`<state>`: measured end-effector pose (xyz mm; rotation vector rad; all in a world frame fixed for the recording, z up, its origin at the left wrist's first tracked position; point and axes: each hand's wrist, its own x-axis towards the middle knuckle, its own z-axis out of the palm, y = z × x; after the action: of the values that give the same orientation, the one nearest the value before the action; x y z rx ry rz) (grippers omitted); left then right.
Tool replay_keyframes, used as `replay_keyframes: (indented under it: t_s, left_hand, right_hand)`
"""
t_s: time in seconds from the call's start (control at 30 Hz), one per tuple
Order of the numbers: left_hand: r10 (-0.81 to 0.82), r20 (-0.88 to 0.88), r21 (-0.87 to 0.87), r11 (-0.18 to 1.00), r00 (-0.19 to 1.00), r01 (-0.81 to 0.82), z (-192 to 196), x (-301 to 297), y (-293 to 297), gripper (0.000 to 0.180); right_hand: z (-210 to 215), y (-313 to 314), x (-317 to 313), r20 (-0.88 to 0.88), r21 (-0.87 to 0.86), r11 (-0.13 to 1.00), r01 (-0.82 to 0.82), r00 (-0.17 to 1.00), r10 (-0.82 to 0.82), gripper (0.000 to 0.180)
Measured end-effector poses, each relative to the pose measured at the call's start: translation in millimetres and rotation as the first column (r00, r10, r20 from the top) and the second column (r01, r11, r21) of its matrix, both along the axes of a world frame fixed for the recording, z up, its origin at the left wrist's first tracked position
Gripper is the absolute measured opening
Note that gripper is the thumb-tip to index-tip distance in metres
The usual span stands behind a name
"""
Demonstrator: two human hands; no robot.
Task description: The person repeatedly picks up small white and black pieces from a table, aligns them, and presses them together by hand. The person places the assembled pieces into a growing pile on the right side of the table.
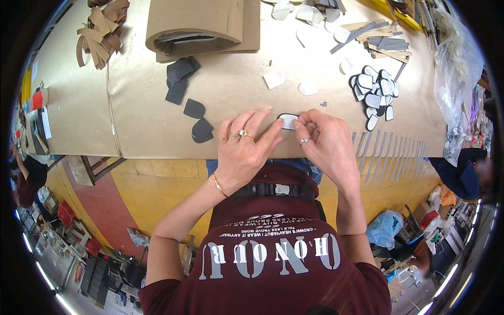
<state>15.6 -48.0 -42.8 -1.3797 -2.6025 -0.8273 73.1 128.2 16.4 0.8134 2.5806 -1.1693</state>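
A small white rounded piece with a black edge (288,122) lies near the table's front edge, between my two hands. My left hand (243,149), with rings on it, holds its left end: the index fingertip presses there, the thumb lies just below, and the other fingers stretch out over the table. My right hand (326,135) pinches the right end between thumb and curled fingers; whatever else is in that pinch is hidden. To the right sits a pile of similar black-edged white pieces (374,101). Dark grey rounded pieces (195,108) lie left of my hands.
Thin grey strips (389,152) hang in a row over the front edge at right. White pieces (308,88) and bundled strips (386,47) lie farther back. A curved brown board (195,23) stands behind, brown scraps (102,34) at far left. Clear plastic (458,79) drapes at right.
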Motion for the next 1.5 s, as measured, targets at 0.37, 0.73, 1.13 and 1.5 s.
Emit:
replay_keyframes:
  t_s: [0.37,0.73,1.13,1.5]
  left_hand:
    - [-0.001,-0.01,0.008,1.0,1.0,0.001,-3,0,-1,0.035]
    - [-0.004,-0.031,0.006,1.0,1.0,0.004,-3,1,-1,0.039]
    - [0.037,0.082,0.129,0.991,0.996,-0.047,2,-3,-14,0.042]
    - [0.443,0.012,-0.094,0.893,0.897,-0.44,19,-51,-64,0.031]
  right_hand:
    - [1,-22,26,-0.019,0.484,0.854,-0.191,0.973,0.229,0.045]
    - [-32,-48,61,-0.021,0.597,0.792,-0.13,0.984,0.177,0.057]
    - [-31,-27,31,-0.329,0.399,0.917,-0.018,0.93,0.162,0.031]
    - [3,65,23,-0.558,0.508,0.65,0.565,0.791,-0.251,0.033]
